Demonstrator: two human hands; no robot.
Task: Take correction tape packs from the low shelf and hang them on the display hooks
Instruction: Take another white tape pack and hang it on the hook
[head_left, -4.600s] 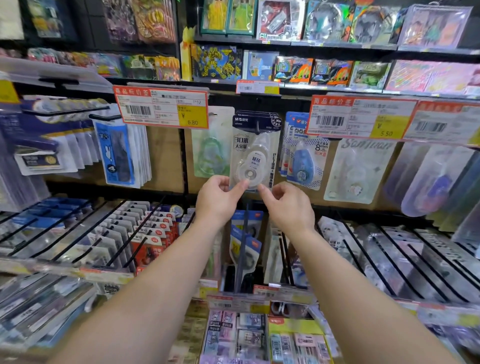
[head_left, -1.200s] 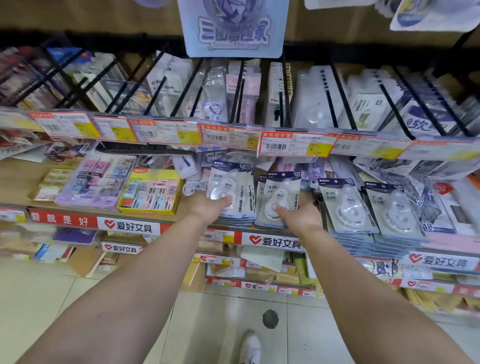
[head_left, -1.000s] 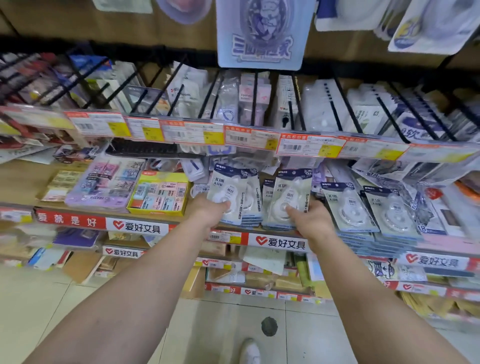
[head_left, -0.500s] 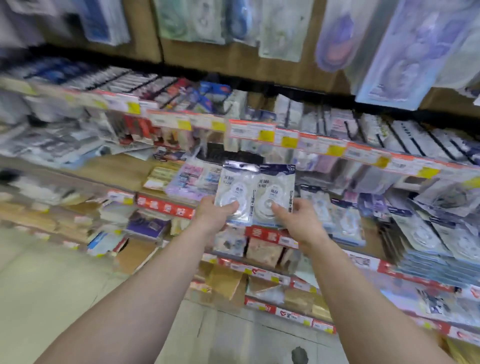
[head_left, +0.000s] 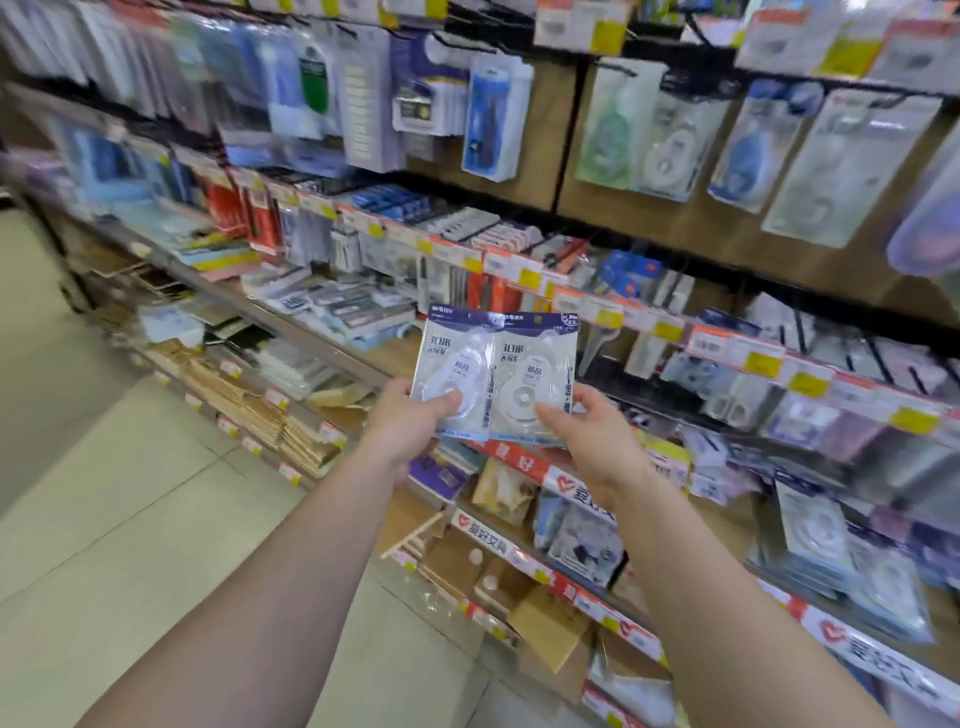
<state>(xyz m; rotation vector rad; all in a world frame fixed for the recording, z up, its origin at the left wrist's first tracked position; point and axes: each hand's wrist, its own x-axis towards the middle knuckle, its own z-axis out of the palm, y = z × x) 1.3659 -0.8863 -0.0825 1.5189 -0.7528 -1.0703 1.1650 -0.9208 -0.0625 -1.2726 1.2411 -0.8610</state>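
Several tiers of stocked store shelving (head_left: 322, 358) are running diagonally from upper left to lower right, filling most of the view, beside a pale tiled floor (head_left: 104, 509) that is occupying the lower left. Pegboard backing (head_left: 675, 228) above is carrying blister packs hanging on display hooks (head_left: 610, 65). Price tags (head_left: 761, 364) in orange and yellow are lining the shelf edges. Two bare forearms are reaching forward at centre. Left hand (head_left: 402, 428) is pinching the left correction tape pack (head_left: 454, 376) by its lower edge, thumb on the front; right hand (head_left: 597, 441) is likewise pinching the right correction tape pack (head_left: 535, 379). Both packs are standing upright, side by side and touching, in front of the middle shelves.
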